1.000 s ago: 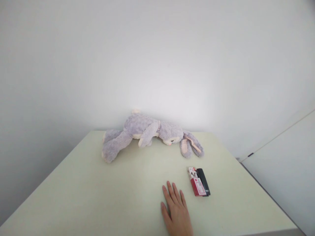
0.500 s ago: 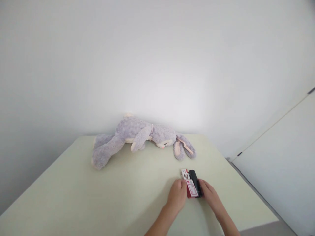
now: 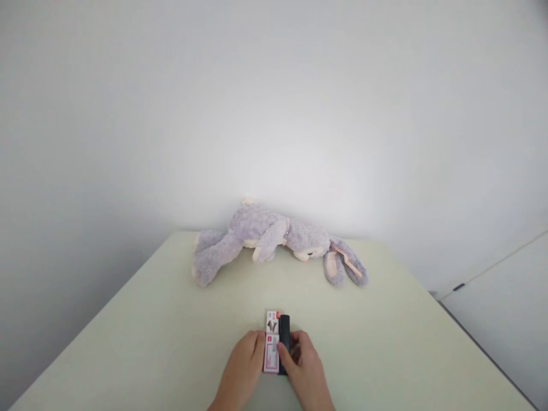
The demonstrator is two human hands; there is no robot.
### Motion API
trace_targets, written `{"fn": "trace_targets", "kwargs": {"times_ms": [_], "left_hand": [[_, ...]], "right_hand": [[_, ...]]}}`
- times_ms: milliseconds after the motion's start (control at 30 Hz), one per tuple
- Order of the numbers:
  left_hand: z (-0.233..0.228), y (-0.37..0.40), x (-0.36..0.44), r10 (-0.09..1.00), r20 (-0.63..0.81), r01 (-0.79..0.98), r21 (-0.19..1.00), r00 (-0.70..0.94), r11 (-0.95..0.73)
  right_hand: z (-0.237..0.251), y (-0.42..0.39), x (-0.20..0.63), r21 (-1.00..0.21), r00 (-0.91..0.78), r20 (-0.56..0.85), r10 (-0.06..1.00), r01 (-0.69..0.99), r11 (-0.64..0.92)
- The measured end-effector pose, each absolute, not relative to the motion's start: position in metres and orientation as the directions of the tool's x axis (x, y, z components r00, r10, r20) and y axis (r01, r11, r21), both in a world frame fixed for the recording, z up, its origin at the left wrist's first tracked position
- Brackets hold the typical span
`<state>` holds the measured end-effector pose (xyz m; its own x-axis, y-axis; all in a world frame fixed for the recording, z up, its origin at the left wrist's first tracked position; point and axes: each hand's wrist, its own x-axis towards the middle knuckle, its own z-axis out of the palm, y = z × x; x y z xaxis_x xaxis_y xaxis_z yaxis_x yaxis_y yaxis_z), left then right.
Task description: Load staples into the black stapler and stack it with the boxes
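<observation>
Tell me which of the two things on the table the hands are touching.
The small red-and-white package with a black item, near the table's front edge, between the left hand and right hand. The grey plush rabbit lies untouched at the far edge.

A small flat pack [image 3: 272, 342] with a red and white printed card face lies on the table's near middle, long side pointing away. A slim black oblong piece [image 3: 285, 334] lies touching its right edge, parallel to it, its near end hidden under fingers.
</observation>
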<state>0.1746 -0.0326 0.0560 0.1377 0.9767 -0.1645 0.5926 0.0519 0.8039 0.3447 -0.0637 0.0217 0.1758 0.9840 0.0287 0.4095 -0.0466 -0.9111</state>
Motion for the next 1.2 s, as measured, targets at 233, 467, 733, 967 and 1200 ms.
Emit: {"fn": "trace_targets", "kwargs": {"times_ms": [233, 467, 733, 967, 1200], "left_hand": [[0.055, -0.055, 0.180, 0.999, -0.035, 0.731, 0.682, -0.013, 0.034], [0.034, -0.045, 0.146, 0.996, 0.068, 0.761, 0.649, -0.049, -0.007], [0.018, -0.001, 0.084, 0.987, 0.156, 0.792, 0.606, -0.033, -0.069], [0.006, -0.024, 0.079, 0.962, 0.252, 0.870, 0.493, -0.104, -0.035], [0.000, -0.039, 0.085, 0.935, 0.340, 0.940, 0.342, -0.104, -0.020]], "right_hand": [[0.013, -0.064, 0.338, -0.930, 0.255, 0.038, 0.966, 0.363, -0.059], [-0.004, -0.067, 0.349, -0.942, 0.329, 0.033, 0.944, 0.324, -0.080], [-0.004, -0.068, 0.346, -0.944, 0.390, 0.046, 0.920, 0.317, -0.087], [-0.003, -0.070, 0.350, -0.946, 0.337, 0.004, 0.941, 0.307, -0.106], [-0.002, -0.071, 0.349, -0.939, 0.339, 0.002, 0.941, 0.325, -0.115]]}}
